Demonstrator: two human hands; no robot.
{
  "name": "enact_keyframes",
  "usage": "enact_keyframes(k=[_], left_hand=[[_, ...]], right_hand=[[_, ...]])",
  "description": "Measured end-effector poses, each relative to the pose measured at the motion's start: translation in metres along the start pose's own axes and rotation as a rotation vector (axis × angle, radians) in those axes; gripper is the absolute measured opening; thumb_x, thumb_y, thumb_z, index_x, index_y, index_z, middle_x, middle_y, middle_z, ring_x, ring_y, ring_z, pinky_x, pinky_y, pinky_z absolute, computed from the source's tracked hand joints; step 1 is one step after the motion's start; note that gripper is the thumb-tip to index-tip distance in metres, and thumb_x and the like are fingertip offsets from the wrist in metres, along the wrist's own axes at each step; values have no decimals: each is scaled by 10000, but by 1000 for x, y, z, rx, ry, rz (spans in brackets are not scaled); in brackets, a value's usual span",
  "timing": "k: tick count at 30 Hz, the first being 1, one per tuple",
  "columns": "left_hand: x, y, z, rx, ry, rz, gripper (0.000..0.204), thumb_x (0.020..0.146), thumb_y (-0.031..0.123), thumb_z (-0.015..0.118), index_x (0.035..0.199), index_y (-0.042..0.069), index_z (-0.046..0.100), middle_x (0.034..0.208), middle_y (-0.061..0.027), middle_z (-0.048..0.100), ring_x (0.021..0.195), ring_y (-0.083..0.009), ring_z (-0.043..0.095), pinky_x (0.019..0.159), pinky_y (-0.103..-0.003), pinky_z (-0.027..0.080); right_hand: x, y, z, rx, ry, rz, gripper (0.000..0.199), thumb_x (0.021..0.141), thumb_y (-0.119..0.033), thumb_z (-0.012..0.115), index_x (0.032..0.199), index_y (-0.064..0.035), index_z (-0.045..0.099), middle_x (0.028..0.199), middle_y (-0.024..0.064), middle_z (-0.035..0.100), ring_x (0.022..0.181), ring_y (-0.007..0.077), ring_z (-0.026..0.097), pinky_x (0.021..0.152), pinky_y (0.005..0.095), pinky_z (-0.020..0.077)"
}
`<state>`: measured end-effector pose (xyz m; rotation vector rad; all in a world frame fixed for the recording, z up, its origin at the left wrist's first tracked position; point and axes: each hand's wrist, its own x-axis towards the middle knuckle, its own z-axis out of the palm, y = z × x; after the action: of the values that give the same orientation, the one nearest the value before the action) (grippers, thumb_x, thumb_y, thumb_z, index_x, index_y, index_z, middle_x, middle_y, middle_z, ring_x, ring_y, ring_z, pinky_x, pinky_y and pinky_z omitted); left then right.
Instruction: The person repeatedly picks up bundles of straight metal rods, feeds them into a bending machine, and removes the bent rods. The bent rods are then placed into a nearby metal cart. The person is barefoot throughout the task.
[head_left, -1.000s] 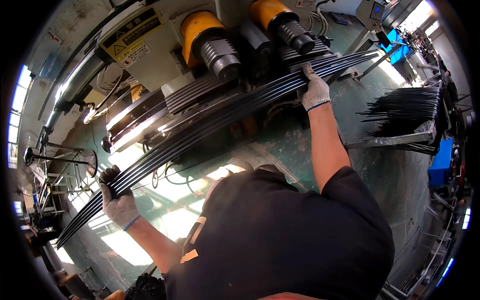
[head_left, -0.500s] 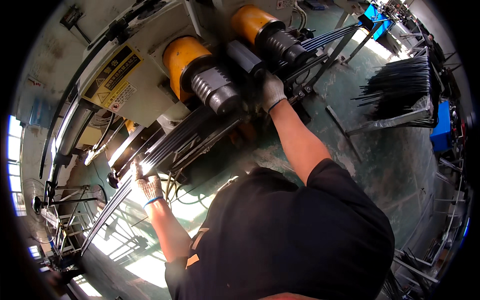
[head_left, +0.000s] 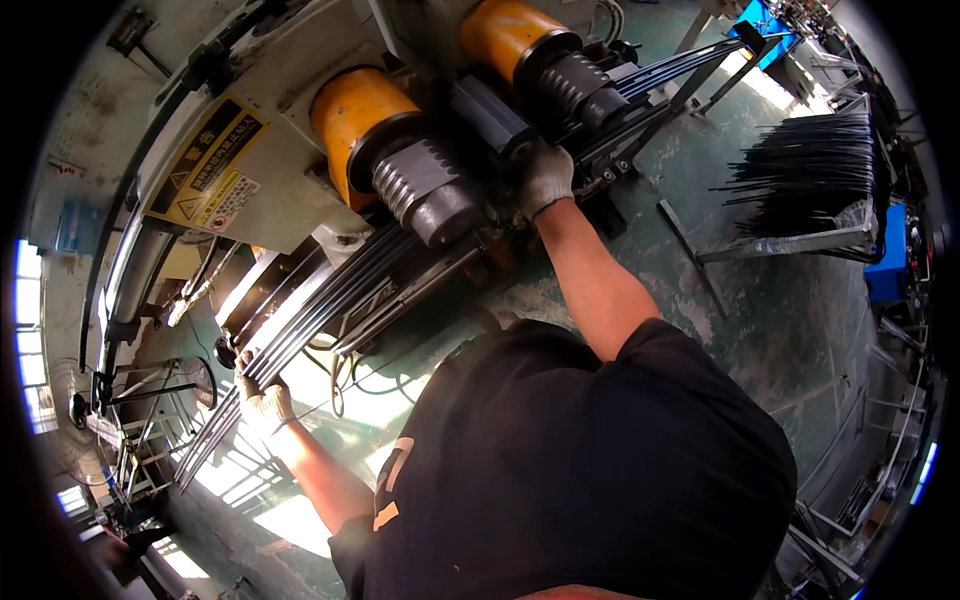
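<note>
My left hand, in a pale knit work glove, is closed round a bundle of long thin metal rods near their left end. The rods run up to the right beneath the machine. My right hand, also gloved, is curled beside the lower end of a grey block on the machine. Its fingers are partly hidden in shadow, and I cannot make out what they grip. Between my hands, a ridged dark metal cylinder on an orange housing overhangs the rods.
A second orange housing with a ridged cylinder sits further right. More rods rest on a metal stand at the upper right. A rack piled with dark rods stands on the right. At left are a warning sign and a fan.
My left hand has moved left and slightly down along the rods, whose left ends look more spread. My right hand stays by the grey block. The view has shifted slightly.
</note>
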<state>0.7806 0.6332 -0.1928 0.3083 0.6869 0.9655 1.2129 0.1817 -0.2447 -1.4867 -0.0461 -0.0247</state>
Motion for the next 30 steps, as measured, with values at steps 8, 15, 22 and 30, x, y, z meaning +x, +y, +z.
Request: enact_keyframes(k=[8, 15, 22, 30], left_hand=[[-35, -83, 25, 66, -108, -1, 326, 995, 156, 643, 1252, -45, 627, 1250, -161, 682, 1180, -273, 624, 1065, -449, 495], [-54, -78, 37, -86, -84, 2, 366, 1043, 215, 548, 1275, -61, 608, 1263, -204, 660, 1198, -354, 613, 1115, -541, 451], [-31, -61, 13, -93, -146, 45, 284, 1035, 154, 577, 1179, -85, 627, 1188, -236, 666, 1152, -351, 644, 1064, -510, 523], [-47, -95, 22, 70, 2, 90, 317, 1032, 176, 589, 1240, -60, 626, 1298, -205, 639, 1226, -322, 604, 1080, -466, 503]], right_hand=[[-46, -74, 11, 360, 148, 346, 436, 1028, -425, 587, 953, -6, 684, 890, 69, 692, 783, 190, 644, 704, 336, 511], [-61, -55, -25, 151, 8, 24, 432, 1045, -340, 561, 1247, 37, 624, 1163, 94, 681, 1024, 180, 633, 893, 300, 487], [-84, -18, -55, 610, 16, 328, 418, 1094, -221, 397, 1421, 23, 490, 1440, 126, 559, 1286, 251, 560, 1064, 361, 462], [-106, 6, -49, 128, -11, 274, 403, 1065, -247, 540, 1349, 40, 559, 1273, 123, 646, 1109, 229, 629, 968, 330, 505]])
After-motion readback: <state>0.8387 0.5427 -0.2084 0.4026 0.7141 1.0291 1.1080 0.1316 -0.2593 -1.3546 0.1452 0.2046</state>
